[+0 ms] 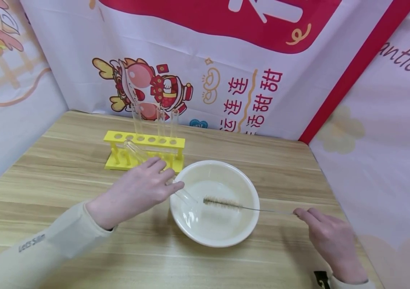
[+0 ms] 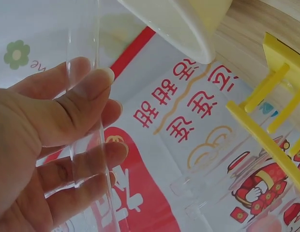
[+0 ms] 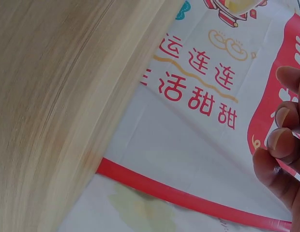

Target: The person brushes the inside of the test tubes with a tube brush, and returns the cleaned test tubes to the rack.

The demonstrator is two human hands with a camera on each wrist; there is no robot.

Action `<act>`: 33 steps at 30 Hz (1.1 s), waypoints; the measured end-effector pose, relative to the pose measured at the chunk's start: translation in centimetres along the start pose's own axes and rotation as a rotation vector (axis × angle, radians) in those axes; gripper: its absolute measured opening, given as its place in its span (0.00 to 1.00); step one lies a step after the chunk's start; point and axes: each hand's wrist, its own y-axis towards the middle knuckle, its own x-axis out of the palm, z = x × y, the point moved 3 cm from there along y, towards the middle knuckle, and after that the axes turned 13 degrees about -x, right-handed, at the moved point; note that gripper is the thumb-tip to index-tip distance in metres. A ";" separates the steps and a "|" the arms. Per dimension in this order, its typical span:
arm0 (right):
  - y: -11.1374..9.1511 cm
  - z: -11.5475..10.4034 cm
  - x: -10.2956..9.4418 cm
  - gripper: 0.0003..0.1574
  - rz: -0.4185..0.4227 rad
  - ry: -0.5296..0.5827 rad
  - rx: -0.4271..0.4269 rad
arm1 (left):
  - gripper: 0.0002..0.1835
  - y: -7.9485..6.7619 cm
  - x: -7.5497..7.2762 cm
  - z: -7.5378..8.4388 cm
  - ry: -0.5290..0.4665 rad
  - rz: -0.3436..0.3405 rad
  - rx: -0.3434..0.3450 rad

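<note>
My left hand point(image 1: 141, 188) grips a clear glass test tube point(image 1: 186, 196) between thumb and fingers. The tube slants, one end above the yellow rack and the other over the white bowl point(image 1: 215, 242). In the left wrist view the thumb of the left hand point(image 2: 67, 121) lies across the test tube point(image 2: 83, 34). Out to the right, my right hand point(image 1: 329, 237) pinches the thin wire handle of a bristled test tube brush point(image 1: 223, 203). The bristles hang over the bowl, their tip just apart from the tube's near end. Curled fingertips point(image 3: 280, 140) show in the right wrist view.
Behind the left hand stands a yellow test tube rack point(image 1: 145, 139) with three upright glass test tubes point(image 1: 161, 122) in it. Bowl and rack are on a wood-grain table point(image 1: 262, 265). Printed cloth point(image 1: 262, 80) rises at its back and sides.
</note>
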 end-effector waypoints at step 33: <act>2.2 -1.4 -0.1 0.25 -0.088 0.059 0.015 | 0.20 -4.6 -0.8 -18.2 -0.889 0.295 -1.075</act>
